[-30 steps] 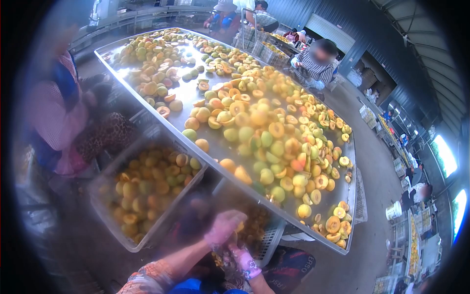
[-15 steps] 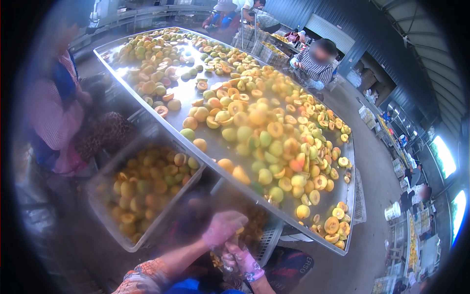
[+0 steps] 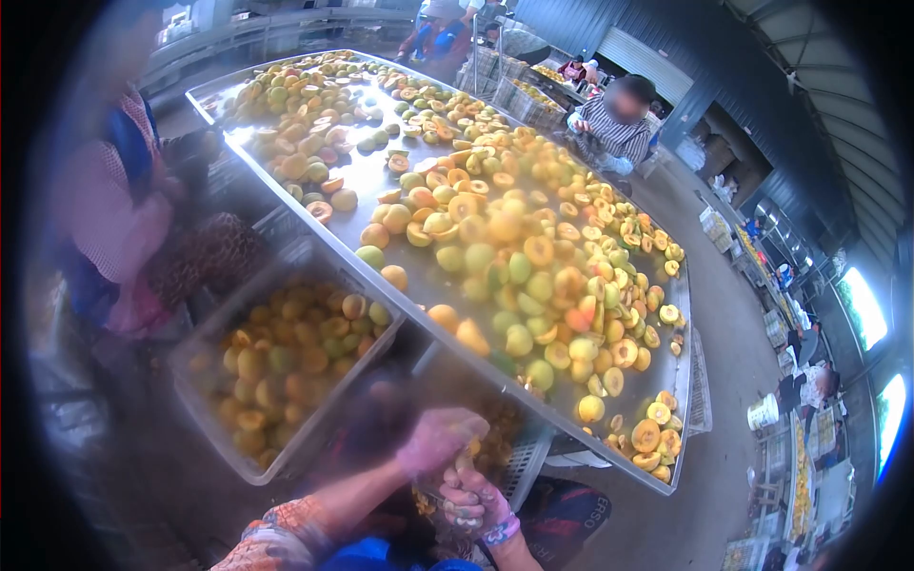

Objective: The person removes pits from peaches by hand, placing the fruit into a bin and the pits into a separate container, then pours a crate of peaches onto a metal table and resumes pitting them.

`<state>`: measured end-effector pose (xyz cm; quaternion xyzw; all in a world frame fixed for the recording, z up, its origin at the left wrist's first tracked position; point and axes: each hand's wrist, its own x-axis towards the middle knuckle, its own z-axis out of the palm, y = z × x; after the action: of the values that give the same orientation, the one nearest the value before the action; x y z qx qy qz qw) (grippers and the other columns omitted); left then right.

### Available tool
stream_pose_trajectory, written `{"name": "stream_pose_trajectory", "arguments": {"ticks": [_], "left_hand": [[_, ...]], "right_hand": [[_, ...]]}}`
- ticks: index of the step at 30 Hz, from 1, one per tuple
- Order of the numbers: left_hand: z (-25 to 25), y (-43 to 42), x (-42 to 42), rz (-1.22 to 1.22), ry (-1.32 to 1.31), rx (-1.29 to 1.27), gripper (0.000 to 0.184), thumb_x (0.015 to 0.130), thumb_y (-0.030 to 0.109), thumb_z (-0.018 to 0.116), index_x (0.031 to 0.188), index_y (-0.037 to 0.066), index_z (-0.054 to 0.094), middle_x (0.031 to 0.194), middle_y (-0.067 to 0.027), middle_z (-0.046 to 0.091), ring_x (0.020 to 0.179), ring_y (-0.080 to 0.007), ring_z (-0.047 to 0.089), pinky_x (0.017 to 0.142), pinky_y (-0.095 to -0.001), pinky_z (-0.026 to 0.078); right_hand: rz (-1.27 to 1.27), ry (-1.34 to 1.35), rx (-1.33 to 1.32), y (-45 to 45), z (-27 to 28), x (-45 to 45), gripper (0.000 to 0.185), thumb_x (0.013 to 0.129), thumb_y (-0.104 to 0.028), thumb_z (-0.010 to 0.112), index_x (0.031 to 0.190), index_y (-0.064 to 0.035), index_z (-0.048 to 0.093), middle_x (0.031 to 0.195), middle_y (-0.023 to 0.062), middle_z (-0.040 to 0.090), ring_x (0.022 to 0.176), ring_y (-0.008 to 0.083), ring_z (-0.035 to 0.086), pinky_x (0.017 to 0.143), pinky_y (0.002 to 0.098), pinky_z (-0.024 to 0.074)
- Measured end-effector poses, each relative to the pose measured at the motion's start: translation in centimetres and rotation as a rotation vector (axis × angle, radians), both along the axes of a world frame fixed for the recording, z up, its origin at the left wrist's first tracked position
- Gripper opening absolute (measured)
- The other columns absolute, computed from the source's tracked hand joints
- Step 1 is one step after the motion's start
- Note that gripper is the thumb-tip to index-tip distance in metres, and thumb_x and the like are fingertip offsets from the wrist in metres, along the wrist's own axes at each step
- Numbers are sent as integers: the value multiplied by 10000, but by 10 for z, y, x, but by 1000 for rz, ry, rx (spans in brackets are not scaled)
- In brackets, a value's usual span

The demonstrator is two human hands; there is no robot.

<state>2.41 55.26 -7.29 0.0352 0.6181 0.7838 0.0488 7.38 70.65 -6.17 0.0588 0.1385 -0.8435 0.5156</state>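
My left hand [image 3: 441, 441], in a pink glove, is closed just in front of the table's near edge. At its fingertips shows a small yellow piece of peach [image 3: 473, 446], partly hidden. Just below, my right hand [image 3: 476, 497] is curled with its fingers toward me; a pink patterned band circles its wrist. The two hands nearly touch. What lies inside the right fist is mostly covered by its fingers, and any tool there is too blurred to make out. Under the hands, a crate of cut peaches [image 3: 497, 440] is partly visible.
Many whole and halved yellow peaches [image 3: 519, 262] cover a raised-rim metal table [image 3: 409, 309]. A full plastic crate [image 3: 205, 419] stands at left beside a seated person [image 3: 119, 209]. Another person in stripes [image 3: 617, 128] works across the table. A white bucket [image 3: 763, 411] stands at right.
My right hand has turned so its curled fingers show instead of the glove's back. My left hand has shifted slightly right. The peaches on the table look unchanged.
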Motion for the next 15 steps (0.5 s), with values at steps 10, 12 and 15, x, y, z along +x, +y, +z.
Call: {"name": "stream_pose_trajectory", "arguments": {"ticks": [10,12,15], "left_hand": [[-10,-3,-3,-70,37,35,235,869,184,555,856,-24,666,861,-92,655,798,-156,606,729,-285,491],[-2,-3,-6,-140,25,4,241,870,186,554,844,-24,668,854,-94,653,789,-158,604,721,-288,492],[-1,-5,-6,-130,210,-124,177,810,110,529,858,8,665,881,-65,651,750,-148,598,694,-268,488]], "right_hand": [[102,15,162,6,-5,1,204,966,-278,464,919,-81,487,610,-70,360,401,13,321,370,179,292],[61,-94,-174,3,-6,-1,199,985,-255,426,966,-63,472,609,-74,360,389,2,321,367,180,305],[77,-66,-135,5,-7,-2,189,978,-254,442,964,-68,475,610,-67,358,389,9,314,369,177,303]]}}
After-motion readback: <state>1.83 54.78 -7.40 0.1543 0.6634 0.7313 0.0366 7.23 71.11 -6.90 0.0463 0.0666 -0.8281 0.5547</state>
